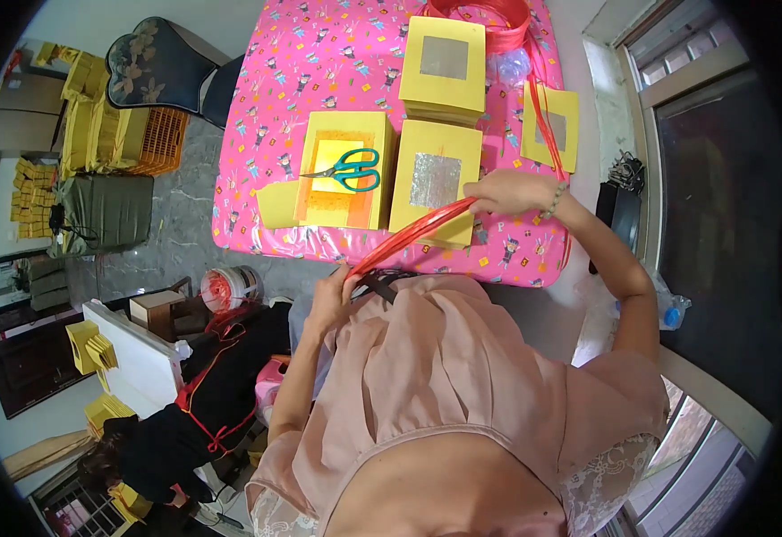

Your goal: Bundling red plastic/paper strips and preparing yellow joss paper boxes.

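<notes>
A bundle of red plastic strapping twine stretches taut on a slant between my two hands. My left hand, low in front of my waist, is closed round its lower end. Over the table's near right part, my right hand grips the upper end, and a strand runs from there up towards the red twine coil at the far edge. Just left of the right hand stands a yellow paper stack with a silver square on top. Scissors with teal handles lie on another yellow stack with an orange patch.
The table has a pink patterned cover. A further yellow stack and a loose sheet lie on it. A dark chair stands left. Lower left, a person in black works by a white table; a bucket sits nearby.
</notes>
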A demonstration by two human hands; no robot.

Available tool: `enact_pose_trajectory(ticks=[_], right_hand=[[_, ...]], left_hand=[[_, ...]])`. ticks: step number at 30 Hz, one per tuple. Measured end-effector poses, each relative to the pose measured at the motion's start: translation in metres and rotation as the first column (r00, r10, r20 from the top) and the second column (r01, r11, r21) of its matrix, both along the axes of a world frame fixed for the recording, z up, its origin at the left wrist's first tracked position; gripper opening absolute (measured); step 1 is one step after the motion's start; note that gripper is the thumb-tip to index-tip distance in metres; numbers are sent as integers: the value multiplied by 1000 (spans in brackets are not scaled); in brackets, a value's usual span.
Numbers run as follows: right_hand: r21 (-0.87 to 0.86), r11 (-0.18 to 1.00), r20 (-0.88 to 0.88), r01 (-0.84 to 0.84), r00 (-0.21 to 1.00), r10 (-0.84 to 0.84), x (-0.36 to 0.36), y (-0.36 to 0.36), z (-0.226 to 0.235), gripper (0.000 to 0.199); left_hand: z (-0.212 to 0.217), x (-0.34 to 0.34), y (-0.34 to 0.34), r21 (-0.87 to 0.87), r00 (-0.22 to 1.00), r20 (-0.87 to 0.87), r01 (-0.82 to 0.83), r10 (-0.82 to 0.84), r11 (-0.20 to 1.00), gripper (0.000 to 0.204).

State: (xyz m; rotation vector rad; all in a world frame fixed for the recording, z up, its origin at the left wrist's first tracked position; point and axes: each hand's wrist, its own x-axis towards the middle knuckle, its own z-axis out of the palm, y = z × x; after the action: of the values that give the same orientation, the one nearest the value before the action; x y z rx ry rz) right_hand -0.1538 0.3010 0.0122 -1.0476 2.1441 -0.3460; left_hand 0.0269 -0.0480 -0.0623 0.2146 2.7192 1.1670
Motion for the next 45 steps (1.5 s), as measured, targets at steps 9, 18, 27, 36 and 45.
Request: enact_pose_trajectory(ticks=[9, 18, 27, 36, 45], right_hand=[[74, 997, -158, 8, 987, 4, 5, -23, 51, 21], [-40, 979, -335, -198, 926, 173, 13, -70, 61, 16], [-242, 968, -193, 59, 975, -107, -12, -36, 76, 24], [-769, 237, 250, 594, 620, -744, 4, -81, 43, 18], [-754, -93, 579, 650, 591, -562, 24, -123, 5, 21]], left_hand=[[16, -25, 4, -177, 990, -110, 66, -86, 982, 37], [91, -94, 110, 450, 977, 10, 186, -213, 873, 53], [103, -106, 99, 151, 989, 68, 117, -128, 982, 20], [82, -122, 117, 443, 973, -7, -202, 229, 873, 19], [68, -128, 134, 468, 935, -206, -166, 289, 868, 29]])
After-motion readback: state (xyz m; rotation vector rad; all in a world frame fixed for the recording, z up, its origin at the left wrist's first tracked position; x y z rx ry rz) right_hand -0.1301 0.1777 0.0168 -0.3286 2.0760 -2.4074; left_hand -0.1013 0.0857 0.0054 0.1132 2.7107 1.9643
